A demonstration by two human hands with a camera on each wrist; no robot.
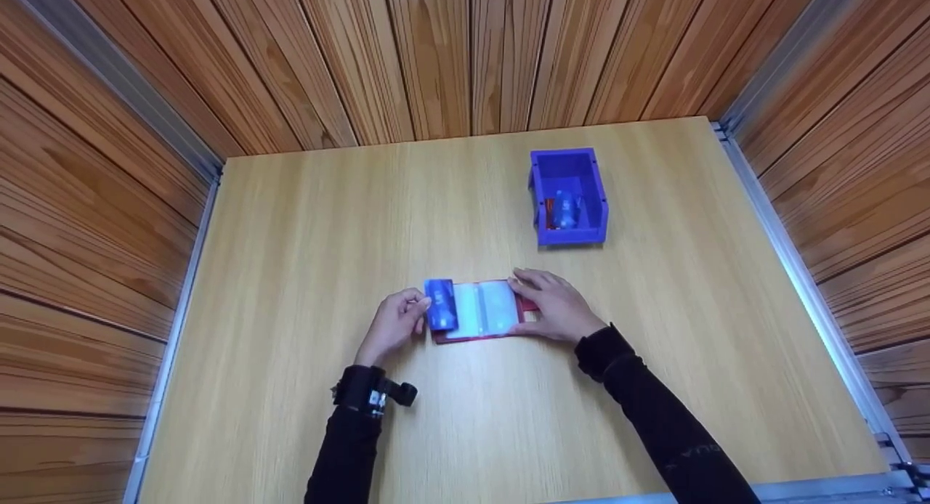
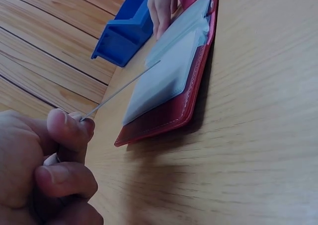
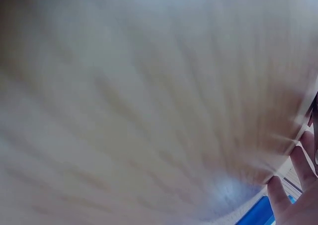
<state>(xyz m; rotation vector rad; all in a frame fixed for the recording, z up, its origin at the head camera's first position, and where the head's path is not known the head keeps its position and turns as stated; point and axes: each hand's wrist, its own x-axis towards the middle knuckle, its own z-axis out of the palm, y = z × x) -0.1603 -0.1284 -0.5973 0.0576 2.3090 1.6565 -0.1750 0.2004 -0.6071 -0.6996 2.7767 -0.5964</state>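
Observation:
In the head view my left hand (image 1: 394, 321) pinches a blue printed card (image 1: 441, 306) between thumb and fingertips. The card is over the left end of an open card holder (image 1: 472, 336) with a red cover and clear plastic sleeves (image 1: 500, 308). Seen edge-on in the left wrist view, the card (image 2: 121, 90) slants up from the fingertips above the sleeves. My right hand (image 1: 556, 306) grips the holder's right end, thumb at the near edge and fingers at the far edge. The right wrist view shows only a few of its fingers (image 3: 300, 168).
A blue plastic bin (image 1: 572, 237) stands farther back on the right, with a blue item (image 1: 564, 210) and a red item (image 1: 550, 213) inside. Wood-patterned panels (image 1: 436, 61) and metal rails surround the wooden tabletop (image 1: 327, 221).

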